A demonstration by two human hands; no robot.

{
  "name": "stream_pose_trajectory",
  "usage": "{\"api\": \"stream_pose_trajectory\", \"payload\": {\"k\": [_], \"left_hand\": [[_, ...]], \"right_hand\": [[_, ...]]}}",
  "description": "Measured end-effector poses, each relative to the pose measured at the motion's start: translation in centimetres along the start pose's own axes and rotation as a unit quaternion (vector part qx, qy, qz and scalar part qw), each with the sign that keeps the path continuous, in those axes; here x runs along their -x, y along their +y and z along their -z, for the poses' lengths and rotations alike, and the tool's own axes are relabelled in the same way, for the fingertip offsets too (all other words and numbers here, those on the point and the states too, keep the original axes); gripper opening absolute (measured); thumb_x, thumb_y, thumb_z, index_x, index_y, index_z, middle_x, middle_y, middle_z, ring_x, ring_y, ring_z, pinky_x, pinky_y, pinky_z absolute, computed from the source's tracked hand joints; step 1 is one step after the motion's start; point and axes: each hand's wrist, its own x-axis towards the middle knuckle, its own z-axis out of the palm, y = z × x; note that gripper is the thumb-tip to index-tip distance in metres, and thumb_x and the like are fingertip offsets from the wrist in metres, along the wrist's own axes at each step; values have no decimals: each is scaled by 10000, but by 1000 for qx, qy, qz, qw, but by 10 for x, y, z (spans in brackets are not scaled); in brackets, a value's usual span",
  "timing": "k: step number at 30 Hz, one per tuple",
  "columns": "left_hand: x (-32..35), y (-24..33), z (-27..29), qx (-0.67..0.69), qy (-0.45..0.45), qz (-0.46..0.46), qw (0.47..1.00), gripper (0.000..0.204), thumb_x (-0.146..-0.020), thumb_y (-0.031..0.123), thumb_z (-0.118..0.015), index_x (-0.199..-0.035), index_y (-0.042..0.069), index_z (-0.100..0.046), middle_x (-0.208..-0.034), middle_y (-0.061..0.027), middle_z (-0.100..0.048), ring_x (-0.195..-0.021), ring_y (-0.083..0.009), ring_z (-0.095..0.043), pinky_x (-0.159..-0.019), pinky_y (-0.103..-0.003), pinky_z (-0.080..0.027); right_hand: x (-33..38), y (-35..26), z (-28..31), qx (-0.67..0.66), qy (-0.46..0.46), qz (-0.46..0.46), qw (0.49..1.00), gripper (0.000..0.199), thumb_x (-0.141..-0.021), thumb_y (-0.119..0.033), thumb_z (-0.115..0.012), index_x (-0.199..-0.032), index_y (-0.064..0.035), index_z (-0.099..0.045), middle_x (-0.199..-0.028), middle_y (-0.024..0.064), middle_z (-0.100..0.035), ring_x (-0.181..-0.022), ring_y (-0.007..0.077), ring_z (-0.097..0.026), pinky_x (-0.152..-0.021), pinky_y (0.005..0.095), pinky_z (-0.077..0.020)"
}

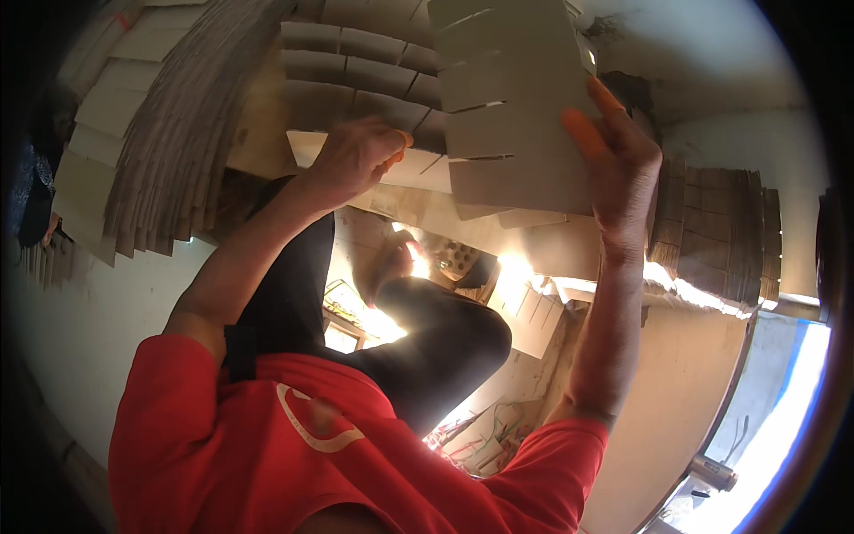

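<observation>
Up near the top of the view, our right hand (618,156) grips a slotted cardboard sheet (511,116) by its right edge, fingers spread flat along the board and the thumb behind it. It is a pale tan panel with several narrow slits cut in from its left side, held upright in front of us. Our left hand (356,156) is closed over the edge of another slotted cardboard piece (365,84), a greyer panel divided into rows of tabs, lying just left of the first and partly behind it. To the far left stands a fanned stack of flat cardboard sheets (165,133), their thin edges turned towards us. On the right, beyond our forearm, a second stack of brown cardboard pieces (716,231) sits on a ledge. Below, between our knees, loose cardboard offcuts (534,316) lie in glaring sunlight; we cannot make out their detail.
</observation>
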Motion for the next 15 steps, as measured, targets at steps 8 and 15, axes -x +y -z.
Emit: {"api": "stream_pose_trajectory", "payload": {"k": [8, 15], "left_hand": [[1, -3, 0, 0, -5, 5, 1000, 108, -750, -16, -664, -850, -2, -627, -746, -106, -642, -677, -246, -603, -575, -358, -491], [-3, -1, 0, 0, 7, 0, 1000, 85, -759, -7, -648, -838, 15, -625, -705, -79, -615, -668, -238, -594, -561, -361, -481]], "right_hand": [[-12, 0, -19, 45, -33, 11, 998, 435, -824, -48, -692, -1246, -37, -585, -667, -72, -520, -631, 9, -421, -603, 153, -385], [-13, -4, -37, 70, -34, 59, 995, 445, -811, -69, -704, -1242, -60, -592, -634, -57, -421, -605, 26, -369, -579, 155, -347]]}}
